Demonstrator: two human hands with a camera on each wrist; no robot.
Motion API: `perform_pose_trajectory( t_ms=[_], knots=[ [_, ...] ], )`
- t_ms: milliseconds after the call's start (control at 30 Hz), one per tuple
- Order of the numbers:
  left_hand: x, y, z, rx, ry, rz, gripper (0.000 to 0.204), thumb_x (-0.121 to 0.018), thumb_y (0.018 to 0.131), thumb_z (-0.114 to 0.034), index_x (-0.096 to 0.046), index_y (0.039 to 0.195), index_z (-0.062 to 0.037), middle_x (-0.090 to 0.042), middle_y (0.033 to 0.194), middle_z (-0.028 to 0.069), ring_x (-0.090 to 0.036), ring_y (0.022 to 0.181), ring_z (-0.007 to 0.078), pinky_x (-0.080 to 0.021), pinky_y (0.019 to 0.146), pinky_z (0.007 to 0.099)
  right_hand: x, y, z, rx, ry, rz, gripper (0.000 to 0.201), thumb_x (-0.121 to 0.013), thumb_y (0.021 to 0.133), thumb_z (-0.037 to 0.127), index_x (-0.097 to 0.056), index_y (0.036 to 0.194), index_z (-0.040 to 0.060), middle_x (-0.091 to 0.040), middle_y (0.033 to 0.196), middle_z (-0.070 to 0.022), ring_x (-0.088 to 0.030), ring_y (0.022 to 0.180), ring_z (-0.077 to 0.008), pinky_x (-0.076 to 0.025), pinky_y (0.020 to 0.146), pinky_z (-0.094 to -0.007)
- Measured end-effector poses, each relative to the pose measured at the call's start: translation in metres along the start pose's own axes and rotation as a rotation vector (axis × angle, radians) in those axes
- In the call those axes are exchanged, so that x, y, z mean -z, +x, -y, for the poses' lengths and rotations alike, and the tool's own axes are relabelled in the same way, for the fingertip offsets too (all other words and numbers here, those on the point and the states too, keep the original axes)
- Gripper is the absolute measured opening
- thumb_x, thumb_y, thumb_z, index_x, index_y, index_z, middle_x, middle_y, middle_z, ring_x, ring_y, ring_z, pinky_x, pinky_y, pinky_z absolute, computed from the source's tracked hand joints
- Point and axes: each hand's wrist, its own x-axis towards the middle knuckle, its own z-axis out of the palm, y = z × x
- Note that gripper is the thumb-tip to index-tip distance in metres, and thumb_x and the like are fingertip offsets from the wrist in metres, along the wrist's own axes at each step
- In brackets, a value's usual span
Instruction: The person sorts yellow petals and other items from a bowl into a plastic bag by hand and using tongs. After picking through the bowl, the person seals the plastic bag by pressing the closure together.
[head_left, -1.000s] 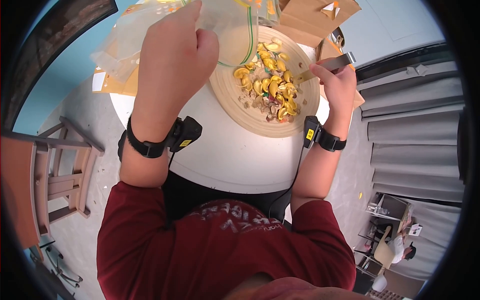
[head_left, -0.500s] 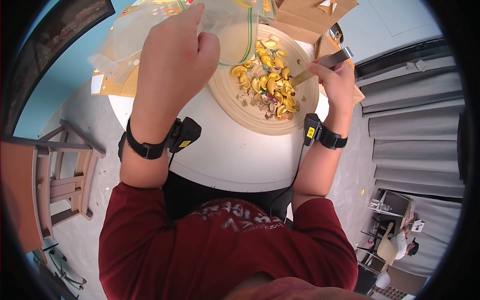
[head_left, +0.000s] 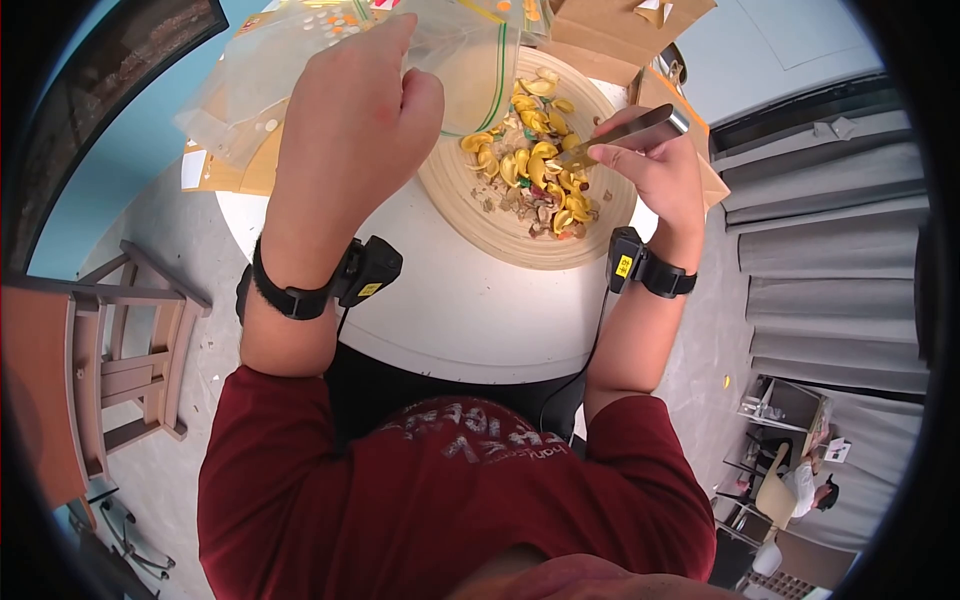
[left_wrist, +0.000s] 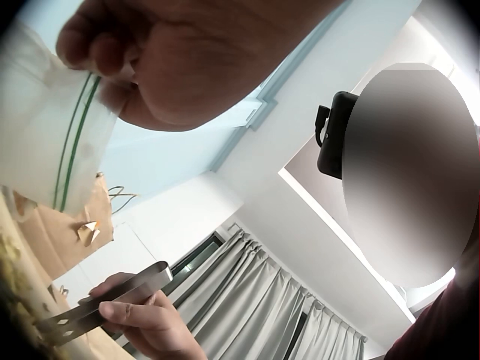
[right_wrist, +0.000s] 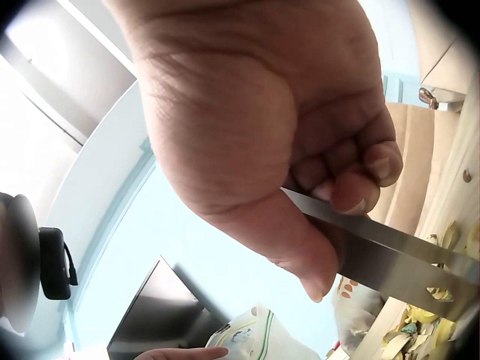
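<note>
My left hand (head_left: 350,135) grips the rim of a clear zip bag (head_left: 465,85) with a green seal line, its fingers curled at the edge in the left wrist view. The bag's mouth overlaps the left side of a round wooden plate (head_left: 448,205). On that plate lies a heap of shiny yellow curled pieces (head_left: 540,170) mixed with brown and green dried bits. Metal tongs (head_left: 640,132) are pinched between the thumb and fingers of my right hand (head_left: 668,185). Their tips reach down among the yellow pieces at the heap's right side.
Brown paper bags (head_left: 600,40) stand behind the plate. Another clear bag with orange and white dots (head_left: 265,75) lies at the left over a brown paper packet (head_left: 235,170). The white table's (head_left: 450,330) rounded front edge is close to my body. A wooden chair (head_left: 130,350) stands at the left.
My right hand has turned and shifted the tongs leftward, from the heap's right edge onto the yellow pieces. My left hand and the bag have barely moved.
</note>
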Motion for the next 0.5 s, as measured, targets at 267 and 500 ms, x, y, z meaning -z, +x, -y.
perform_pose_trajectory(
  t_ms=[267,500],
  knots=[
    [-0.003,0.003,0.01,-0.168,0.105,-0.009,0.045,-0.06,0.091,-0.009,-0.068,0.132,0.0054,-0.056,0.053,0.007,-0.047,0.046,0.0098,-0.041,0.051,0.0298,-0.003,-0.001,0.002,0.042,0.01,0.016,0.009,-0.084,0.074,-0.004,-0.077,0.079,-0.003,-0.074,0.094,-0.0036,-0.061,0.074,-0.0107,-0.047,0.065,-0.0283],
    [-0.002,0.004,0.012,-0.189,0.138,0.01,0.045,-0.06,0.091,-0.01,-0.068,0.132,0.0055,-0.068,0.062,0.0107,-0.053,0.048,0.0116,-0.046,0.056,0.0293,-0.004,-0.002,0.005,0.062,-0.055,0.023,0.008,-0.083,0.075,-0.005,-0.077,0.08,-0.003,-0.074,0.093,-0.0038,-0.062,0.075,-0.0112,-0.047,0.065,-0.0281]
  ],
)
